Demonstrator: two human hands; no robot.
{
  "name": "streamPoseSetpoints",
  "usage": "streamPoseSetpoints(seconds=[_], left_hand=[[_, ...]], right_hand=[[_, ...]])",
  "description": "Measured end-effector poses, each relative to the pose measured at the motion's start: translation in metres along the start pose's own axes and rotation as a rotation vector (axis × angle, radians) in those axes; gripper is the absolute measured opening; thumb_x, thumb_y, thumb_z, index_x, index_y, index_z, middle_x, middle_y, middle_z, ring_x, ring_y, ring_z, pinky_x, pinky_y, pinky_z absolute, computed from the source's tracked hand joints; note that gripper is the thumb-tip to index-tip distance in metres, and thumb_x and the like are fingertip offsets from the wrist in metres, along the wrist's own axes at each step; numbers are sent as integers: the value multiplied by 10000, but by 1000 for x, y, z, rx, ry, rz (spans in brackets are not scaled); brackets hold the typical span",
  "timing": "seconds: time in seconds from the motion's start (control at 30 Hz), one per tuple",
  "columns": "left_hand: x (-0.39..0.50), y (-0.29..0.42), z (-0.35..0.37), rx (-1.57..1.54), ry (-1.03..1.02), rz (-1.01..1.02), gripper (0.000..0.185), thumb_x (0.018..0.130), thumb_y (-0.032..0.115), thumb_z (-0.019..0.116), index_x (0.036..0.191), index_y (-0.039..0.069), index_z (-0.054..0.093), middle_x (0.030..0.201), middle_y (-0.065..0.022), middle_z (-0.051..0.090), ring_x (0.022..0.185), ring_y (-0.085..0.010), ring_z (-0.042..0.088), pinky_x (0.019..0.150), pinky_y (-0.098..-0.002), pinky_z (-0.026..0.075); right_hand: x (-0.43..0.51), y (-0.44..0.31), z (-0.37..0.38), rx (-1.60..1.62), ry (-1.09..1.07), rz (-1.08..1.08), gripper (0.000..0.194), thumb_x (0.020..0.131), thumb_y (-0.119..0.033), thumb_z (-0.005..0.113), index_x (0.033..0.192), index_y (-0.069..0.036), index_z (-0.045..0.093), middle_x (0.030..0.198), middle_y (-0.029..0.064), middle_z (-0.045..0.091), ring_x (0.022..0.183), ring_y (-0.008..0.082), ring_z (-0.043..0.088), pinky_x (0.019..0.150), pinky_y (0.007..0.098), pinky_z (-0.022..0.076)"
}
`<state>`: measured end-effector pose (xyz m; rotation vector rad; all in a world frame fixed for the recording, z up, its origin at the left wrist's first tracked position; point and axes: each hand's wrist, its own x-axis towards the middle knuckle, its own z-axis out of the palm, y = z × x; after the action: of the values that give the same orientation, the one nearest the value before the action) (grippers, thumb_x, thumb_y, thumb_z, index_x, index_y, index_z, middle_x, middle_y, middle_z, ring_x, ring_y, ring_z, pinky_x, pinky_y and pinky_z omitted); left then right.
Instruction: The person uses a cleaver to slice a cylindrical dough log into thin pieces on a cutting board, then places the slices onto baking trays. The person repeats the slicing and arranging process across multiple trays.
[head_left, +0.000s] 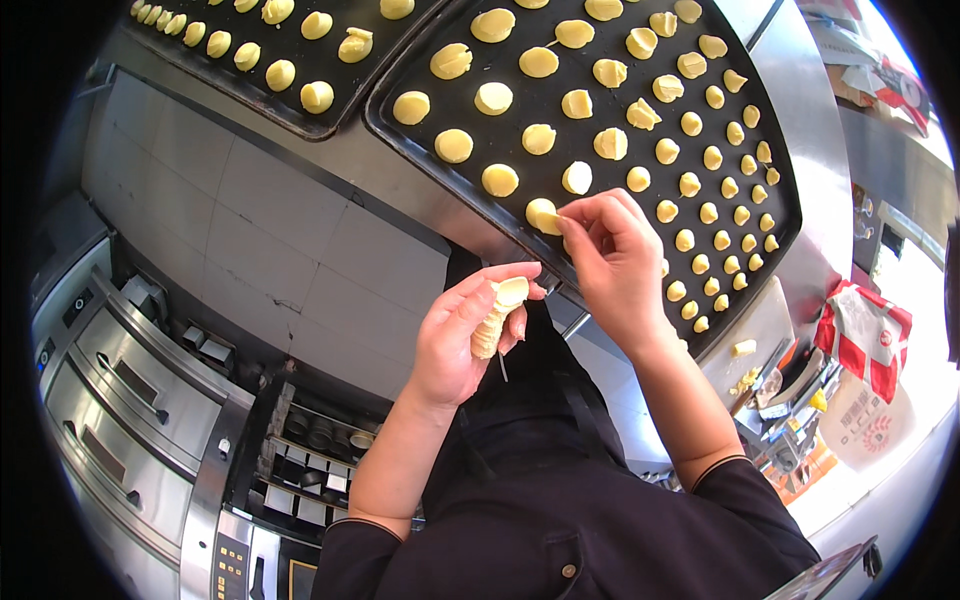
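Observation:
My left hand (454, 337) holds a short stack of thin, pale yellow round slices (491, 330) between thumb and fingers, just off the front edge of a black baking tray (480, 214). Over that tray, my right hand (619, 262) pinches a thin yellow slice (549, 223) between thumb and index finger. This slice overlaps a piled dough mound (538, 210) near the tray's front edge. Rows of small yellow dough mounds cover the tray. Those on the far and left side look flat and disc-topped, while those at the right rise to small peaks.
A second black tray (315, 131) with similar mounds lies at the upper left. Right of the trays are a white cutting board (757, 322) with yellow scraps, tools and a red and white bag (862, 337). Steel ovens (142, 405) and a rack of tins (315, 450) stand lower left.

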<state>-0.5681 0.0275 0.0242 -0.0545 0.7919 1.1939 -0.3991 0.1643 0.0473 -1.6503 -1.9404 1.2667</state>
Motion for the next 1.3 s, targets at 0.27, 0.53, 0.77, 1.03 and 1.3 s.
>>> streamPoseSetpoints(seconds=[0.27, 0.53, 0.77, 1.03, 1.3], left_hand=[[1, 1, 7, -27, -21, 9, 628, 1141, 306, 565, 1591, -131, 589, 1347, -217, 758, 930, -172, 682, 708, -272, 536], [1, -5, 12, -17, -79, -34, 549, 1175, 258, 580, 1602, -86, 610, 1301, -150, 759, 945, -134, 671, 755, -255, 541], [6, -17, 20, 15, -58, -57, 637, 1178, 354, 620, 1595, -128, 585, 1293, -187, 762, 949, -166, 697, 743, -273, 575], [10, -13, 18, -22, -55, -93, 645, 1128, 271, 538, 1617, -148, 557, 1356, -234, 752, 1046, -229, 737, 797, -297, 627], [14, -9, 33, 35, -95, -83, 563, 1167, 187, 568, 1654, -97, 558, 1304, -163, 759, 1026, -177, 711, 791, -278, 595]], right_hand=[[2, 13, 17, -240, 132, -160, 115, 977, -62, 853, 1070, -66, 786, 996, 89, 715, 857, 300, 764, 682, 393, 585], [-18, -15, -32, 45, -184, -338, 285, 958, 66, 817, 1219, -46, 842, 1067, 65, 666, 807, 124, 648, 695, 280, 527], [-37, 12, -40, 283, -104, -120, 102, 1010, 74, 778, 1064, -8, 747, 1090, 68, 687, 849, 106, 653, 731, 256, 522], [-29, 40, -18, -249, 79, -185, 110, 976, -57, 843, 1045, -77, 759, 1037, 80, 723, 856, 299, 730, 712, 388, 580], [-31, 4, -44, -47, -23, -225, 249, 919, 20, 856, 1149, -60, 806, 1087, 105, 694, 875, 248, 718, 697, 355, 571]])
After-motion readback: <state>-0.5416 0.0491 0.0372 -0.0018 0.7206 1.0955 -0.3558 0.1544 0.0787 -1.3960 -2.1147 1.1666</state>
